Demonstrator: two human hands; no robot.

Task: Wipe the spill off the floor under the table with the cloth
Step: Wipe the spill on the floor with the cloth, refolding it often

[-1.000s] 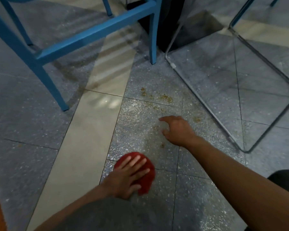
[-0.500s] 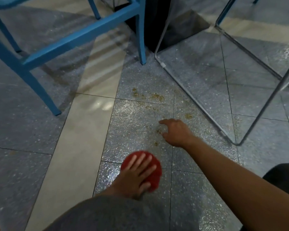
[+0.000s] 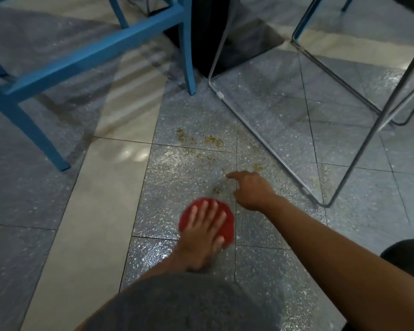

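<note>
Head view: left hand (image 3: 202, 232) flat on red cloth (image 3: 228, 225), fingers spread, pressing it to floor tile (image 3: 177, 182); right hand (image 3: 253, 189) just beyond, index out, others apparently tucked. Ahead, spill crumbs (image 3: 212, 139), nearest beside cloth.
</note>
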